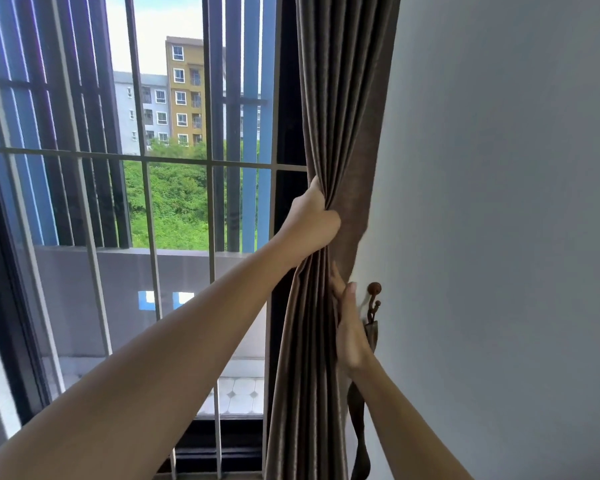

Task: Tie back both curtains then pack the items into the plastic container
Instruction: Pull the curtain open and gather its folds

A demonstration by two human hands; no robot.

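Head camera — facing forward, close on the curtain (329, 98) beside the window (174, 202).

left hand (312, 220): arm outstretched, fingers clenched on curtain (340, 98) | right hand (349, 327): raised, fingers straight

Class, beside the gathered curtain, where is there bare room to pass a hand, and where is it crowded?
Free: the bare wall right of the hook, and the wall strip above it beside the curtain. Crowded: between curtain edge and hook, where the right hand and hanging tieback sit; the left hand grips the folds.
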